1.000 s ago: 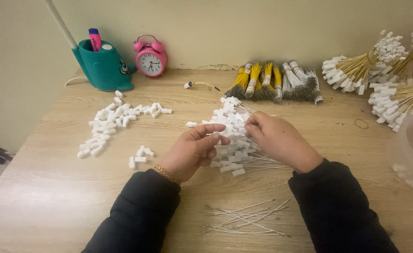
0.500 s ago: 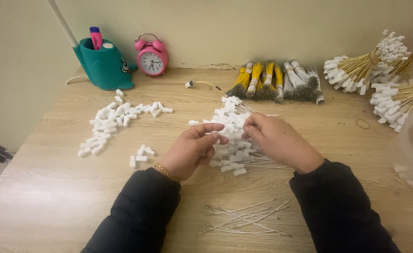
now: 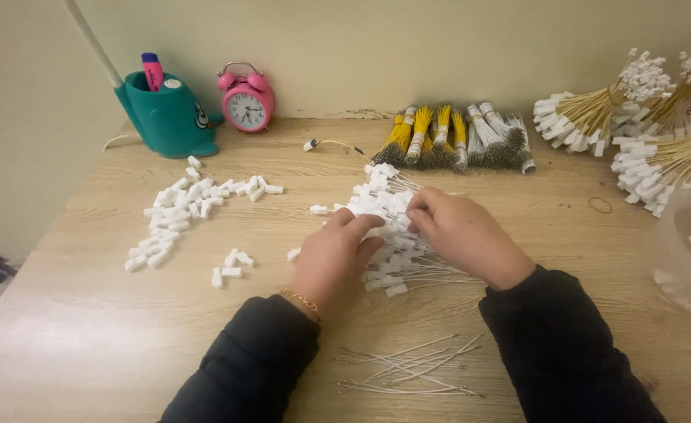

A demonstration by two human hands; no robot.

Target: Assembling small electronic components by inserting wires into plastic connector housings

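White-capped wires [image 3: 384,211] lie heaped near the middle of the worktop [image 3: 87,329], and both hands work at that heap. The left hand [image 3: 333,254] curls its fingers closed onto the near left side of the pile, pinching at a cap; the right hand [image 3: 459,235] rests over the right side, fingertips closed on caps at the top. To do this well, I judge each hand should pinch a single cap and pull straight along its wire, keeping the heap pinned so nothing drags.

Loose white caps [image 3: 184,215] spread toward the left edge, bare thin wires [image 3: 408,368] lie at the near edge between the sleeves, and bundled yellow and grey wires [image 3: 451,137] sit by the far edge, beside a pink alarm clock [image 3: 246,98] and a teal pen holder [image 3: 165,113].

Against the frame half a second back, the hands sit almost where they were; the left fingers have tucked slightly closer to the pile.
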